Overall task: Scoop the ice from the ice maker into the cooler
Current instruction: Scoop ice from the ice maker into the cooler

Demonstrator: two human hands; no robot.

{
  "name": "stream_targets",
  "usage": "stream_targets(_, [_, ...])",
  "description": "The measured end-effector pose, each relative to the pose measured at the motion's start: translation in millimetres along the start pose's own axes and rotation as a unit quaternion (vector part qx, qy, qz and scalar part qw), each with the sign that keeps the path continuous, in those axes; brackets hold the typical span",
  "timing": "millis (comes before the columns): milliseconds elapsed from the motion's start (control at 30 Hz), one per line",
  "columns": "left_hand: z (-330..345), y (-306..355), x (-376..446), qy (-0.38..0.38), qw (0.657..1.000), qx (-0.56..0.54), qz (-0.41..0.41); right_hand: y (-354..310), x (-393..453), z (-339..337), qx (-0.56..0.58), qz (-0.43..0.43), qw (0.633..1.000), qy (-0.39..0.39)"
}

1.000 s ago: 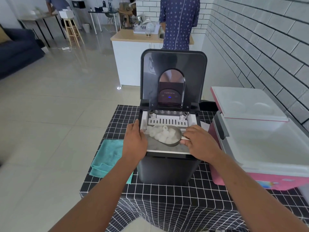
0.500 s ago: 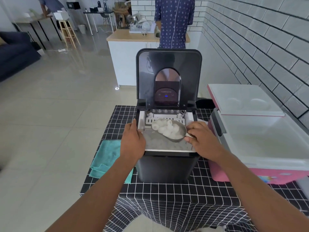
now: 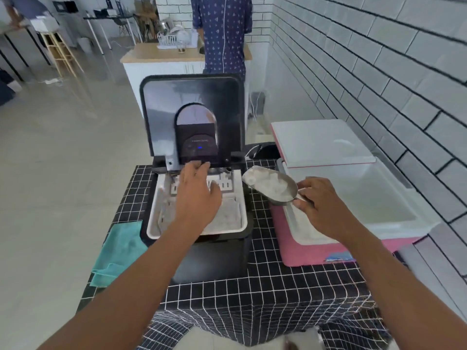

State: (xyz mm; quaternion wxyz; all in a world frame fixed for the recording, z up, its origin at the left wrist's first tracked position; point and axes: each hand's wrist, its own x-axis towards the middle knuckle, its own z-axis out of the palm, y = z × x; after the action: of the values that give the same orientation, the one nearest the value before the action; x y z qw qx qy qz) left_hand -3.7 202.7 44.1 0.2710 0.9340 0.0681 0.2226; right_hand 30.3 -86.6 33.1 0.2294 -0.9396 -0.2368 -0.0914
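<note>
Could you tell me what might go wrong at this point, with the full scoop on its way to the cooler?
The scoop, heaped with ice, sits over the gap before the cooler, so pieces could fall onto the tablecloth. The right hand holds only the short handle, so the scoop might tip.

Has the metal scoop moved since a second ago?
Yes. The metal scoop, full of ice and held by the right hand, left the black ice maker bin, going right toward the open pink cooler.

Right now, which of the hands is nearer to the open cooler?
Right. The right hand holds the ice-filled scoop at the near-left rim of the cooler. The left hand is over the ice maker, farther left.
</note>
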Motion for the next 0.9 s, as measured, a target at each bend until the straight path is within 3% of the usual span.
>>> stream_targets(300, [105,127,4,-0.136,0.983,-0.12,0.026,128,-45,-46,-0.053,0.133,0.989,-0.029])
stream_targets(467, [155,147,-5,-0.209,0.974,-0.035,-0.086,170,-51,-47,-0.095,0.188,0.968,-0.136])
stream_targets(567, [174,156,-15,-0.202,0.964,-0.062,-0.162,192,-42,-45,-0.147,0.183,0.955,-0.18])
stream_targets(800, [181,154,-16,-0.16,0.972,-0.063,-0.159,196,-23,-26,-0.219,0.267,0.92,-0.187])
stream_targets(900, [182,153,-16,-0.156,0.976,-0.051,-0.146,201,-23,-20,-0.207,0.284,0.922,-0.161])
